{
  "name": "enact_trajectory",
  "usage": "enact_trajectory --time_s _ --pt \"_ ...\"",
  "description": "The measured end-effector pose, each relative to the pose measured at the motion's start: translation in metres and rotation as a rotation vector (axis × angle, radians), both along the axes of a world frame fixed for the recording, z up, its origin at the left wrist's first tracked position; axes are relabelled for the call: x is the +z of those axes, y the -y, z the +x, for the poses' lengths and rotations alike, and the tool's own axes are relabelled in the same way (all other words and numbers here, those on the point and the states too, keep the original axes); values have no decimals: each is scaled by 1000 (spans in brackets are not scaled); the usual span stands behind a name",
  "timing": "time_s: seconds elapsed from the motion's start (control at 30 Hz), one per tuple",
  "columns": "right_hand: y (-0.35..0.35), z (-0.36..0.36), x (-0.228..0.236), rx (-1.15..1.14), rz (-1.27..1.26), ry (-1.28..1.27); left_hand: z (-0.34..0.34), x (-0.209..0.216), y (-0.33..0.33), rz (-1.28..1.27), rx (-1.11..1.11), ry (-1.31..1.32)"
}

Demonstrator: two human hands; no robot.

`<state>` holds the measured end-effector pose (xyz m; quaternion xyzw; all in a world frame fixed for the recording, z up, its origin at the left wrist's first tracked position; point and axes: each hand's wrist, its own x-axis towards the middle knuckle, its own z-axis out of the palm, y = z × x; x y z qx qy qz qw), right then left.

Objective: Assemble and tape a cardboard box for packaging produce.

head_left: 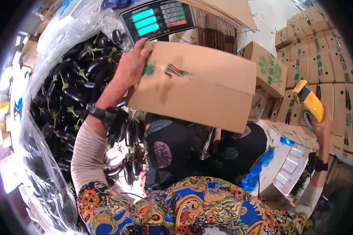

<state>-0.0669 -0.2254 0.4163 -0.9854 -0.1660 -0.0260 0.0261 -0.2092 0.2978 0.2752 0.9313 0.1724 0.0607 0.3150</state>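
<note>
A brown cardboard box (208,86) with a small green print is tilted above my knees. My left hand (135,62) grips its left edge, the thumb and fingers closed around the cardboard near the upper corner. Out to the right, apart from the box, my right hand (323,119) is wrapped around a yellow tape dispenser (314,102). A roll sits partly visible at the dispenser's lower side. The side of the box that faces my body and its underside are hidden.
A large heap of eggplants (78,86) lies at the left, bordered by clear plastic sheeting (31,145). Beyond the box stands a scale display (159,19) beside flattened cardboard (215,31). Stacked cartons (321,62) rise at the right, above a white foam box (290,168).
</note>
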Motion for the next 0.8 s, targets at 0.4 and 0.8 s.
enact_trajectory --time_s 0.4,0.8 --pt "-77 -29 -49 85 1103 -571 19 6 53 516 -210 214" --pt "-129 -11 -76 107 1138 -694 1 36 89 251 -404 438"
